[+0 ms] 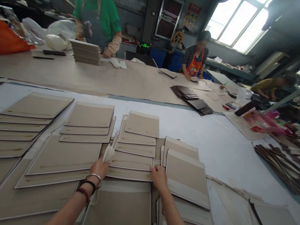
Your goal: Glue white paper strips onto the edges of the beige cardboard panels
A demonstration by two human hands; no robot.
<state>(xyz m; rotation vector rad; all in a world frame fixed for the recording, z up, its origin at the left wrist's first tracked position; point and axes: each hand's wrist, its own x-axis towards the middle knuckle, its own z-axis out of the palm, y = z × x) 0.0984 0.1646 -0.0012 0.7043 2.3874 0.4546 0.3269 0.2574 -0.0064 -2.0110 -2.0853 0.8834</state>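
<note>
My left hand (99, 167) is closed round a crumpled white cloth (109, 153), at the left edge of the middle column of overlapping beige panels (133, 160). At that column's right edge, the fingers of my right hand (159, 177) are closed on the side of a panel; its fingertips are partly hidden. A larger beige panel (122, 211) lies between my forearms. To the right rests another overlapping stack of panels (187, 176), while more panels (69, 158) are fanned out on the left. Brownish streaks run along several panel edges.
Across a long brown table (132, 80), a person in green (102, 16) stands by a stacked pile of boards (85, 52). Another person in an orange apron (196, 60) handles flat pieces. Dark strips (284, 169) heap up at right, near a pink basket (263, 122).
</note>
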